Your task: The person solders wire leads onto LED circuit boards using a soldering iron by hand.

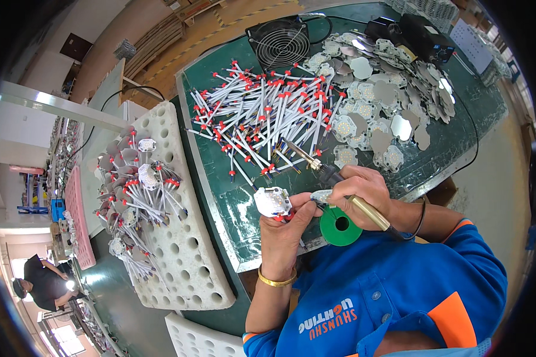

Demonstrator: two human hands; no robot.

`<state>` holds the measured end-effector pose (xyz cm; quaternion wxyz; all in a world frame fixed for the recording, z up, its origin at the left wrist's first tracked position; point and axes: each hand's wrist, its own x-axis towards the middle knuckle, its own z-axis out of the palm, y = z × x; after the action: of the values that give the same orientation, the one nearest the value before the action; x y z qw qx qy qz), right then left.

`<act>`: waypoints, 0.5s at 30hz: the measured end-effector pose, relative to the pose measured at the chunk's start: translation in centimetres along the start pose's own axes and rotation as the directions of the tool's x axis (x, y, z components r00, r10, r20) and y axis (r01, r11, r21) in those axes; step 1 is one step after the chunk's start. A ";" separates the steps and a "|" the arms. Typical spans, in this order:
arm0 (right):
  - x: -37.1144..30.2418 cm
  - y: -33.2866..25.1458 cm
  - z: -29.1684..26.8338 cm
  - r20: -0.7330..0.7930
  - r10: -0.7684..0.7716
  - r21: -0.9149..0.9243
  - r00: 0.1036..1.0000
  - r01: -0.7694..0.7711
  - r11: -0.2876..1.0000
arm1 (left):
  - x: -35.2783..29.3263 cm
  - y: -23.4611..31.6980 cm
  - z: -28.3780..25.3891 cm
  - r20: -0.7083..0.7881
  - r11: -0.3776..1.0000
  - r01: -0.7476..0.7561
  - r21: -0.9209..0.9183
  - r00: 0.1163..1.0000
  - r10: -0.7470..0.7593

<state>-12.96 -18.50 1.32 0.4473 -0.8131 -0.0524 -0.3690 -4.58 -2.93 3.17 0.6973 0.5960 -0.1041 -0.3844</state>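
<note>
My left hand point(287, 232) is closed on a white octagonal LED board point(273, 202), which juts out past the thumb; a bit of red shows beneath it. A soldering iron point(363, 209) lies across my right hand point(363, 189), its metal tip pointing up and left, away from the board. The right fingertips also pinch a small pale flat piece point(321, 195), seen nearly edge-on. Both hands' fingertips meet there, and their exact contact is hidden. Just below them, a green solder spool point(333, 234) rests at the table's near edge.
Beyond my hands lies a heap of white cables point(262, 113) with red rings. LED boards and grey plates point(381, 95) pile up at right, behind them a black fan point(278, 44). At left, a perforated white foam board point(184, 238) carries wired boards point(137, 202). Another person point(44, 282) stands far left.
</note>
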 end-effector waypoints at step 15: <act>-0.6 -1.1 -1.0 0.226 -0.203 -0.215 0.953 0.253 0.943 | -0.2 0.1 -1.2 -0.279 0.987 -0.116 0.108 0.950 0.142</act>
<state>-14.41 -18.44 2.04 0.2914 -0.8828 -0.1461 -0.3381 -3.98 -1.88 3.04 0.7011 0.6679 -0.0586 -0.2427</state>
